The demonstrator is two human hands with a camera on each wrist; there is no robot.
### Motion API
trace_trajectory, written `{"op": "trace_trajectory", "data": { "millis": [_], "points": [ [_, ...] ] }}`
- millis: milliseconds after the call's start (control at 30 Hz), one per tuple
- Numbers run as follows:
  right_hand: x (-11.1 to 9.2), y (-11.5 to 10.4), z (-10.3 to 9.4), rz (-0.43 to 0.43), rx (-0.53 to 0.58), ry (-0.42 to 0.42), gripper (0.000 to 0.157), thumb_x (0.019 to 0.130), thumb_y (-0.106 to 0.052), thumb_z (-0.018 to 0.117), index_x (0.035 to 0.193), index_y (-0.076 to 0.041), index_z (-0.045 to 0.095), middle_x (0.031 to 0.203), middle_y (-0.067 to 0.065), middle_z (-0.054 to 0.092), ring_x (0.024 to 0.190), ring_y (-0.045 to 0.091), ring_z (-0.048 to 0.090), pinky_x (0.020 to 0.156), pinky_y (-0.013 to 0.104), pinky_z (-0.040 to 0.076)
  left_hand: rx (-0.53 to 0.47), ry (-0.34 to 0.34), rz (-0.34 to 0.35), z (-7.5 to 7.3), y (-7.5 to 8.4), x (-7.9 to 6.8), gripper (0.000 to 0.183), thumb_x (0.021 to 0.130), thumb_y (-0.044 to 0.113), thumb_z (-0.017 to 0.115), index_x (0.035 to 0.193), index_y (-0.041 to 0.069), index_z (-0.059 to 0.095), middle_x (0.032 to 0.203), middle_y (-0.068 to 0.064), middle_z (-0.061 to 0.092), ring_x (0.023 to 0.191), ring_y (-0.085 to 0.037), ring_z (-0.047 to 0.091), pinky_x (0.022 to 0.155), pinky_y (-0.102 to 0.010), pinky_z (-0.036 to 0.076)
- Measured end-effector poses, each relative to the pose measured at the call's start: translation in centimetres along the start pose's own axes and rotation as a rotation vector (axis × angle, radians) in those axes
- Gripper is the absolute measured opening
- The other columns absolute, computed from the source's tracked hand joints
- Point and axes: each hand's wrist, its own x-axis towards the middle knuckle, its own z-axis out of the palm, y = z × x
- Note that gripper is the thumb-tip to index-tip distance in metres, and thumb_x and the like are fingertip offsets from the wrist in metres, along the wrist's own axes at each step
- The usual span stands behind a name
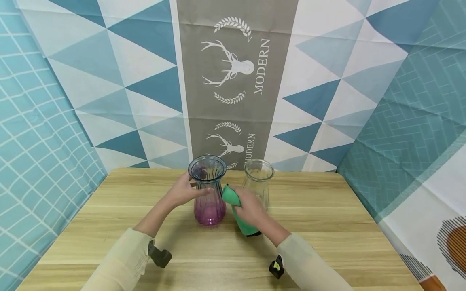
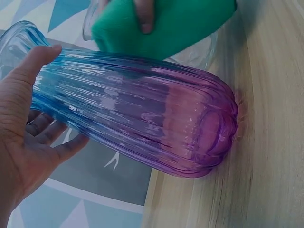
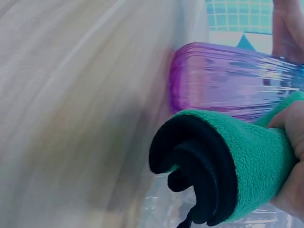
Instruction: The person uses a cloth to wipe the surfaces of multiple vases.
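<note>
A ribbed glass vase [image 1: 210, 212], blue at the top and pink-purple at the base, stands on the table. My left hand [image 1: 185, 190] holds it around the neck from the left, the thumb on the near side. In the left wrist view the fingers [image 2: 47, 133] reach behind the vase. Just right of it, my right hand [image 1: 251, 207] grips a rolled green cloth [image 1: 243, 222] with black edging, seen end-on in the right wrist view. The cloth is close beside the coloured vase; the head view does not show whether they touch.
A second vase of clear glass [image 1: 263, 190] stands behind my right hand, partly hidden by it. The wooden table [image 1: 313, 250] ends at a patterned cloth backdrop [image 1: 309, 93]. Small black cameras [image 1: 160, 255] are strapped at both wrists.
</note>
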Motion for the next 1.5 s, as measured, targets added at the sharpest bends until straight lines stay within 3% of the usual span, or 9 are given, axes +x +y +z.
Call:
{"op": "trace_trajectory", "data": {
  "millis": [233,567,1233,1500],
  "points": [
    [0.9,-0.7,-0.7,-0.001,0.018,0.087,0.059,0.077,0.002,0.063,0.133,-0.011,0.049,0.122,0.009,0.061,0.104,0.023,0.060,0.084,0.039,0.053,-0.020,-0.022,0.022,0.0,0.0,0.1,0.084,0.074,0.021,0.079,0.143,0.016,0.031,0.138,-0.017,0.046,0.128,-0.040,0.043,0.102,-0.058,0.039],
    [1.1,-1.0,-0.3,0.009,0.025,0.088,0.061,0.075,0.002,0.066,0.133,-0.010,0.049,0.125,0.011,0.060,0.107,0.027,0.060,0.089,0.042,0.052,-0.016,-0.051,0.042,-0.1,0.1,0.1,0.081,0.075,0.019,0.079,0.142,0.014,0.033,0.136,-0.018,0.047,0.125,-0.039,0.046,0.103,-0.056,0.040],
    [-0.6,0.4,1.5,0.051,-0.130,-0.188,0.058,0.076,-0.001,0.067,0.131,-0.006,0.051,0.121,0.011,0.061,0.107,0.026,0.058,0.089,0.039,0.052,-0.026,-0.072,0.036,-0.4,0.2,0.1,0.079,0.075,0.019,0.078,0.141,0.017,0.033,0.134,-0.015,0.049,0.125,-0.036,0.048,0.103,-0.057,0.040],
    [-0.8,0.7,1.3,0.065,-0.055,-0.173,0.059,0.078,0.002,0.064,0.134,-0.008,0.048,0.126,0.011,0.059,0.110,0.025,0.058,0.091,0.041,0.052,-0.029,-0.078,0.021,-0.3,0.1,0.3,0.081,0.075,0.024,0.079,0.141,0.018,0.033,0.135,-0.014,0.049,0.125,-0.036,0.048,0.102,-0.056,0.041]
  ]
}}
